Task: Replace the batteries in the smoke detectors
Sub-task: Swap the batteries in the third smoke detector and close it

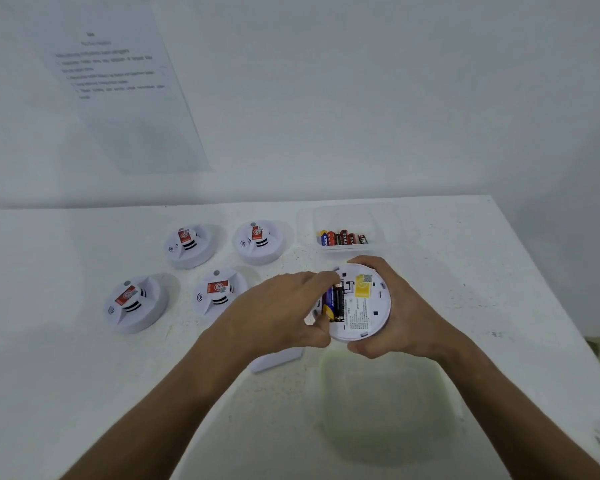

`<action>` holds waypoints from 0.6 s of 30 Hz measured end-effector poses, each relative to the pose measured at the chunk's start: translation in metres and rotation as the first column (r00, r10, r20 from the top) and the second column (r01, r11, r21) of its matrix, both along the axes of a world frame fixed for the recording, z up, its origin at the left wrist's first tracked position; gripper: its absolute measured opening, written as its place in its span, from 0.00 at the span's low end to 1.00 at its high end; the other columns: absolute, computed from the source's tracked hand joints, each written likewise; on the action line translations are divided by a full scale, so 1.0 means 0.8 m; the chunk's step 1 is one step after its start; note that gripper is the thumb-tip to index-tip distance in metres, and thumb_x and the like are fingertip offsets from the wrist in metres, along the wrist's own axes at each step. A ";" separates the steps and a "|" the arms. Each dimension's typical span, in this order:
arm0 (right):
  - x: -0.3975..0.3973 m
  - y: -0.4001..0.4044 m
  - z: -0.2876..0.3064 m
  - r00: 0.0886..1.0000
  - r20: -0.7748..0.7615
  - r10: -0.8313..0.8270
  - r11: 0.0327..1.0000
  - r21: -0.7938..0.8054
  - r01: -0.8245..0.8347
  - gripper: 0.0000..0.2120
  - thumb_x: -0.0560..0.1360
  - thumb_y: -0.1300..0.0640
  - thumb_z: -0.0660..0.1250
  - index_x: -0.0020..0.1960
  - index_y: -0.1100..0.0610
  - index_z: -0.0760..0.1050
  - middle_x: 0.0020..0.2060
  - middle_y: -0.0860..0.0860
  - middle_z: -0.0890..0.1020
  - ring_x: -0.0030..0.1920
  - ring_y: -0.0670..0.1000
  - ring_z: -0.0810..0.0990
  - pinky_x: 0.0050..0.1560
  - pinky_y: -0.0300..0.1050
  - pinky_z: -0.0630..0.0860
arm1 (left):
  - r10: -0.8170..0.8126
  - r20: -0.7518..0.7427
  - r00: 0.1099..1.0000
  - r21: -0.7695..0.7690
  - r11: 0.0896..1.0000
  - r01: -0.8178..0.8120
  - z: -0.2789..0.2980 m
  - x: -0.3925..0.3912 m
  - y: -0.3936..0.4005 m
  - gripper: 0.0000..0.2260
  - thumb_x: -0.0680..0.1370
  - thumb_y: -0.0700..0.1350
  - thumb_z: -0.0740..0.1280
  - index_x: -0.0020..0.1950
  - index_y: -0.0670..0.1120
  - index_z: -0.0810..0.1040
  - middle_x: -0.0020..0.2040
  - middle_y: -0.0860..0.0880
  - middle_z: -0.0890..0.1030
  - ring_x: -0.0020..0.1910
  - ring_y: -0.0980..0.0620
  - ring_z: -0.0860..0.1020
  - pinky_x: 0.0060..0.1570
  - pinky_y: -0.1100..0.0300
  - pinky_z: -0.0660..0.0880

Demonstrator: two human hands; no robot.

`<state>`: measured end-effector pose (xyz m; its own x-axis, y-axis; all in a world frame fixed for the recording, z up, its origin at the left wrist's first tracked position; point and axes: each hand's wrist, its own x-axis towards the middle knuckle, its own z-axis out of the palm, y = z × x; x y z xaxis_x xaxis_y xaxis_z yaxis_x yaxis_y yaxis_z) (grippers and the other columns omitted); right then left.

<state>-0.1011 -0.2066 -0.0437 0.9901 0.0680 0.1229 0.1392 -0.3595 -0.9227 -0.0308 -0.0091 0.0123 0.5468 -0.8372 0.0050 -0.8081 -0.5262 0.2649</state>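
My right hand [399,313] grips a white smoke detector [364,306] turned underside up, with a yellow label and its battery bay uncovered. Blue and black batteries [335,301] lie in the bay. My left hand [281,313] pinches the blue battery with thumb and fingertips at the bay's left side. Several more white smoke detectors sit face up with red stickers at the left: [189,245], [260,242], [134,304], [219,294]. A clear tub [378,216] behind the hands holds several red batteries and one blue battery [342,237].
An empty clear plastic container [440,386] stands just in front of my hands. A white cover piece [274,362] lies on the white table [66,375] under my left wrist. A printed sheet [118,81] hangs on the wall. The table's right edge runs diagonally.
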 end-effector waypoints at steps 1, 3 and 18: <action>-0.002 -0.003 0.000 1.000 0.002 -0.013 1.000 0.009 0.013 0.44 0.56 0.64 0.81 0.67 0.52 0.66 0.55 0.40 0.77 0.58 0.46 0.78 0.54 0.33 0.75 | -0.025 0.026 0.999 -0.074 0.997 0.026 -0.004 -0.001 -0.001 0.24 0.76 0.51 0.65 0.71 0.49 0.68 0.59 0.50 0.79 0.45 0.55 0.75 0.40 0.63 0.73; -0.007 -0.011 0.000 0.999 -0.003 -0.046 0.998 0.031 0.046 0.43 0.55 0.65 0.80 0.66 0.52 0.66 0.55 0.40 0.78 0.57 0.46 0.79 0.52 0.34 0.76 | -0.089 0.087 0.992 -0.203 0.974 0.105 -0.013 -0.004 -0.006 0.19 0.75 0.48 0.61 0.65 0.45 0.75 0.52 0.45 0.81 0.39 0.50 0.79 0.33 0.59 0.78; -0.031 -0.076 0.012 0.965 0.020 -0.261 0.965 0.025 0.261 0.44 0.54 0.62 0.81 0.66 0.54 0.66 0.53 0.40 0.79 0.54 0.44 0.80 0.48 0.33 0.77 | 0.153 -0.448 0.881 -0.453 0.811 -0.371 0.008 0.022 -0.083 0.04 0.76 0.47 0.70 0.45 0.48 0.82 0.40 0.54 0.84 0.35 0.57 0.82 0.35 0.62 0.79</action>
